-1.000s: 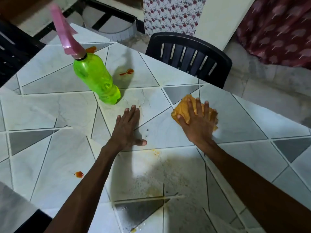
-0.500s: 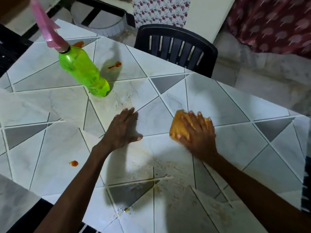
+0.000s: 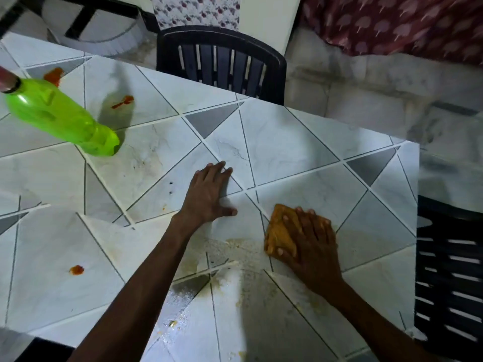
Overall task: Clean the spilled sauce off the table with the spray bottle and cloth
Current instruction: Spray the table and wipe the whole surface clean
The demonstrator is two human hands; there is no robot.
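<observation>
My right hand [image 3: 311,239] presses flat on an orange cloth [image 3: 279,231] on the tiled table [image 3: 300,142], right of centre. Beside it my left hand [image 3: 209,195] rests flat on the tiles, fingers straight. A wet yellowish smear [image 3: 235,259] spreads just below and left of the cloth. The green spray bottle [image 3: 60,118] stands at the far left, its pink head cut off by the frame edge. Red sauce spots lie behind the bottle [image 3: 53,75], to its right [image 3: 122,101], and at the near left [image 3: 76,269].
A black plastic chair [image 3: 222,61] stands at the table's far edge, and another black chair [image 3: 449,270] at the right edge. The table's right corner is close to the cloth. A patterned red fabric [image 3: 407,22] hangs at the back right.
My right hand has dragged the cloth toward me over the tiles, down to the smear. The left hand stayed flat in place. The view shifted, so the bottle now sits farther left.
</observation>
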